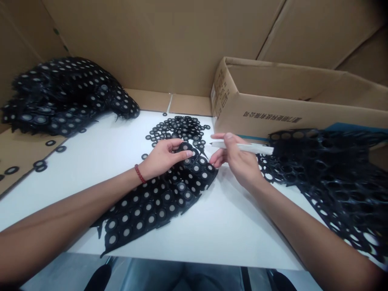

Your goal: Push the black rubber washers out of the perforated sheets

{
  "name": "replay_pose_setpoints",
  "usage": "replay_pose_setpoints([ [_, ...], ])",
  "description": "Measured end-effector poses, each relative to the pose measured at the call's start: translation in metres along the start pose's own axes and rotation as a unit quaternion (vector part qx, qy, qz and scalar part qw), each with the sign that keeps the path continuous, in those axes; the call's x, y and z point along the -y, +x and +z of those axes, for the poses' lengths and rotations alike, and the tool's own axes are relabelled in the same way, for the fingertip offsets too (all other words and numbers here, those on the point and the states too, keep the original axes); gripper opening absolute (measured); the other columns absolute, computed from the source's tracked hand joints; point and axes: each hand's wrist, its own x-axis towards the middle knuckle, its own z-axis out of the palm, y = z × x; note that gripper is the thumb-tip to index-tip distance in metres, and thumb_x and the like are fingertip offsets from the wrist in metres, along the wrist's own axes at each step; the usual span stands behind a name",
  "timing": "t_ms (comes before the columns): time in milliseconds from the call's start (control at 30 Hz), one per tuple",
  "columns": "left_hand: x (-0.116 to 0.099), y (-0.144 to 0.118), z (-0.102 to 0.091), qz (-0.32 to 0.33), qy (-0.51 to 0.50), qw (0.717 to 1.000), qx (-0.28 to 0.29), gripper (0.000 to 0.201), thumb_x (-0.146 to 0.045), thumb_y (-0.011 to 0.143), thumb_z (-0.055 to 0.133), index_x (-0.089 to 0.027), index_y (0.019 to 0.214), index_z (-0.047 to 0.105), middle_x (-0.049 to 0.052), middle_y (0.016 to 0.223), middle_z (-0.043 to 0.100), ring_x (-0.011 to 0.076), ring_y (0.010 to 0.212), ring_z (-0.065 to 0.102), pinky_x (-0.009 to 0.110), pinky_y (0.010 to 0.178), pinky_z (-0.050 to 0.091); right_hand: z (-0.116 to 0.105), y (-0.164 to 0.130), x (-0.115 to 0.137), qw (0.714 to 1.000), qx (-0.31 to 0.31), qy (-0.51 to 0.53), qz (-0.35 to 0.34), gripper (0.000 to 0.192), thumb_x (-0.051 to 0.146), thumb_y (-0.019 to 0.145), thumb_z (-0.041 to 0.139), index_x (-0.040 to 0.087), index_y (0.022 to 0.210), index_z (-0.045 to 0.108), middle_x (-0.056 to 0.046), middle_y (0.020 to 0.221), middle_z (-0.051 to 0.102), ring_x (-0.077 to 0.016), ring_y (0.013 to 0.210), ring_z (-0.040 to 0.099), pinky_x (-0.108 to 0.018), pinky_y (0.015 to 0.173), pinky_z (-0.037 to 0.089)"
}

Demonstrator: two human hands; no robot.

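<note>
Under your left hand [166,158], which pinches its far end, the sheet [157,207] runs near-left to far-right. Your right hand [239,163], gripping the pen-like tool [257,148], is just beside that end.

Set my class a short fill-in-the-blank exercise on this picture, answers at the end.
1. The right hand holds a pen-like tool coloured ____.
2. The left hand holds a pale-dotted sheet coloured ____.
3. The bracelet is on the ____ wrist.
4. The open-topped box is made of ____.

Missing words: white; black; left; cardboard.
</note>
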Motion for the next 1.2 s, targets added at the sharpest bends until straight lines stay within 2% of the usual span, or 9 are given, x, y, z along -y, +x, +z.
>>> replay_pose_setpoints([
  [200,-0.004,0.0,-0.001,0.002,-0.051,0.999,-0.005,0.023,-0.036,0.073,0.066,-0.014,0.071,0.061,-0.002,0.066,0.061,0.0093,0.06,0.053,0.022,0.061,0.043,0.007,-0.009,0.003,0.981,0.016,-0.182,-0.062,0.022,0.042,0.077,0.063,0.021,0.081,0.065,0.0,0.069,0.064,-0.0129,0.062,0.057,-0.025,0.057,0.044],
  [367,-0.003,0.0,-0.001,0.015,-0.129,0.989,-0.065,0.027,-0.036,0.069,0.07,-0.013,0.075,0.059,-0.001,0.067,0.061,0.0098,0.062,0.055,0.022,0.062,0.045,0.01,-0.016,0.018,0.992,0.113,-0.046,0.044,0.022,0.037,0.071,0.067,0.019,0.081,0.058,0.0,0.071,0.062,-0.0128,0.06,0.058,-0.026,0.058,0.047],
  [433,-0.006,-0.002,-0.001,0.005,-0.181,0.98,-0.083,0.027,-0.034,0.067,0.073,-0.012,0.077,0.06,-0.001,0.068,0.061,0.0091,0.061,0.056,0.022,0.062,0.046,0.009,-0.018,0.022,0.992,0.109,-0.004,0.06,0.023,0.034,0.069,0.069,0.02,0.082,0.056,0.002,0.068,0.06,-0.0125,0.057,0.058,-0.028,0.059,0.048],
  [533,-0.018,-0.009,0.0,-0.023,-0.273,0.96,-0.063,0.028,-0.026,0.065,0.075,-0.012,0.084,0.06,-0.001,0.073,0.063,0.0076,0.061,0.058,0.019,0.059,0.047,0.006,-0.018,0.026,0.999,0.051,-0.006,0.006,0.021,0.034,0.069,0.069,0.019,0.079,0.058,0.003,0.065,0.057,-0.0104,0.057,0.053,-0.025,0.056,0.044],
  [733,-0.038,-0.028,0.002,-0.07,-0.34,0.929,0.126,0.027,-0.018,0.067,0.071,-0.015,0.088,0.055,-0.001,0.069,0.063,0.0113,0.055,0.063,0.021,0.049,0.053,0.0,-0.013,0.06,0.995,-0.009,-0.045,-0.084,0.022,0.036,0.068,0.069,0.017,0.076,0.063,0.002,0.067,0.059,-0.0093,0.059,0.049,-0.022,0.054,0.036],
  [900,-0.043,-0.037,-0.001,-0.083,-0.257,0.891,0.365,0.02,-0.031,0.078,0.062,-0.012,0.085,0.06,0.012,0.075,0.071,0.0238,0.068,0.07,0.035,0.062,0.057,0.013,-0.013,0.108,0.969,0.114,-0.191,-0.109,0.014,0.03,0.07,0.065,0.016,0.072,0.066,0.0,0.064,0.061,-0.0094,0.056,0.047,-0.022,0.049,0.032],
  [967,-0.045,-0.035,-0.01,-0.054,-0.2,0.894,0.397,0.024,-0.033,0.078,0.063,-0.011,0.084,0.065,0.015,0.086,0.071,0.0245,0.079,0.069,0.037,0.074,0.055,0.023,-0.01,0.121,0.943,0.174,-0.251,-0.134,0.012,0.028,0.072,0.063,0.016,0.07,0.066,0.0,0.062,0.061,-0.0097,0.054,0.048,-0.022,0.047,0.032],
  [1033,-0.045,-0.029,-0.023,-0.014,-0.158,0.921,0.357,0.029,-0.032,0.072,0.069,-0.012,0.091,0.066,0.012,0.09,0.071,0.0232,0.083,0.066,0.034,0.076,0.053,0.032,-0.006,0.123,0.918,0.204,-0.298,-0.166,0.011,0.026,0.072,0.062,0.017,0.07,0.066,0.0,0.064,0.063,-0.0108,0.057,0.051,-0.023,0.05,0.035],
  [1200,-0.037,-0.017,-0.047,0.007,-0.079,0.988,0.13,0.026,-0.034,0.07,0.07,-0.013,0.084,0.064,0.0,0.07,0.062,0.0113,0.062,0.056,0.023,0.06,0.045,0.039,0.003,0.08,0.906,0.172,-0.298,-0.245,0.013,0.028,0.078,0.057,0.018,0.082,0.065,-0.001,0.08,0.066,-0.0139,0.071,0.058,-0.025,0.064,0.041],
])
